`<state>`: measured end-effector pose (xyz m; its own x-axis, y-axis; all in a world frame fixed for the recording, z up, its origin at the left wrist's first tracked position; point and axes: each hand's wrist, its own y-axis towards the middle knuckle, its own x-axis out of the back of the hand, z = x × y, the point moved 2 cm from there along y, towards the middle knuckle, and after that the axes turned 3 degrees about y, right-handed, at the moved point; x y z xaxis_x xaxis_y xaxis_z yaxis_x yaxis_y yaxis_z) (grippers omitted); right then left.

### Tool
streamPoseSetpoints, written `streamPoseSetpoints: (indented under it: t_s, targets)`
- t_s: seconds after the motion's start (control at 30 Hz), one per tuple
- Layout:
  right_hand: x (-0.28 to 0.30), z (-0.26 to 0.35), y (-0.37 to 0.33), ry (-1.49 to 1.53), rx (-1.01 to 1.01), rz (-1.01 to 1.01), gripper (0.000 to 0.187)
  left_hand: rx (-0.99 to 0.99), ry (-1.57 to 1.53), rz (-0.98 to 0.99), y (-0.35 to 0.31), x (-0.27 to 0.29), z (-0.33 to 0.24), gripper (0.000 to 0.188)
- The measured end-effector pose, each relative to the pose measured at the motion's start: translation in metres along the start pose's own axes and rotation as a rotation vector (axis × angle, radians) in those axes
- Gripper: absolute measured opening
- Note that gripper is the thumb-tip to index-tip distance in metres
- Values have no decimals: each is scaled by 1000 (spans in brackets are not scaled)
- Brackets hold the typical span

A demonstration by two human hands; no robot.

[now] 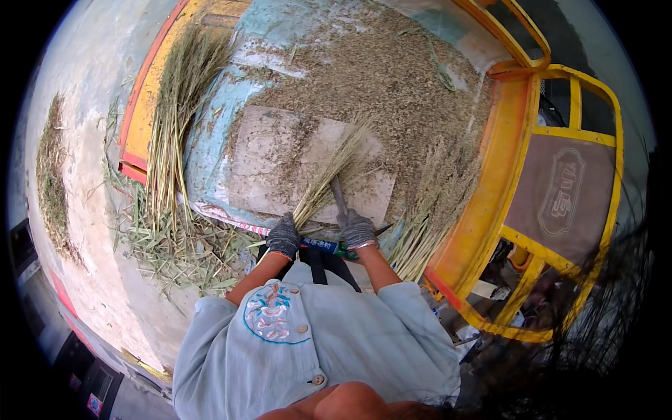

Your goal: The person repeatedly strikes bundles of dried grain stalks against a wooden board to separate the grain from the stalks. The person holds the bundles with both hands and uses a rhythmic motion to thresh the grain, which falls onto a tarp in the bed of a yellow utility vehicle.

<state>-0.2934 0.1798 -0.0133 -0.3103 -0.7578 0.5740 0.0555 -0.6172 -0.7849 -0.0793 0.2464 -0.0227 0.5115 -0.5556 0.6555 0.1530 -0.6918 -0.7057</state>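
My left hand, in a dark knitted glove, is closed round the stems of a small bundle of dried seed-head stalks. The bundle's feathery tops lie across a pale, dusty flat board. In my right hand, gloved the same way, is a dark, narrow flat tool pointing away from me beside the stalks. I cannot make out its exact kind. Loose seeds and chaff cover the blue-and-white sheet around the board.
A large sheaf of stalks leans over the yellow cart side at the left. More stalks lie at the right, along the yellow metal frame. Green leaf scraps litter the ground at the left, and another plant heap lies farther out.
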Motion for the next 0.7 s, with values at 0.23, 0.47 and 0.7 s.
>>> streamPoseSetpoints:
  t_s: [0.23,0.47,0.7]
  targets:
    - [2,0,1,-14,34,-30,48,-26,-243,363,31,3,10,28]
    - [-3,-13,11,-6,69,-27,49,70,-1605,919,9,26,23,46]
    - [-3,-9,8,85,58,-36,45,132,-1390,402,24,-13,43,24]
